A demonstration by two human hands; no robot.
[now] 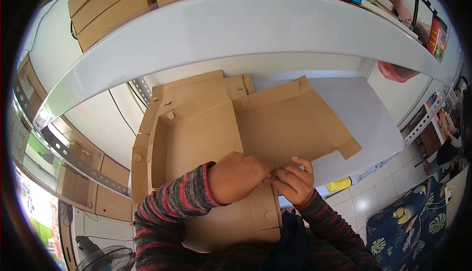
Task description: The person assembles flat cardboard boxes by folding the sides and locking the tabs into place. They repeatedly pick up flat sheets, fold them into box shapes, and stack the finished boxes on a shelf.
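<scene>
Where the head view looks down, a cardboard box (196, 138) lies open on the grey-white shelf (366, 113), its lid panel (292, 126) spread rightward, probably to keep the edges reachable. Left hand (240, 175) and right hand (295, 180) meet above its near right side, fingers curled close, perhaps to work a flap; whether either pinches anything, I cannot tell.

the two sleeves (178, 195) are long, and they have uneven stripes of dark grey, black and reddish pink.
</scene>
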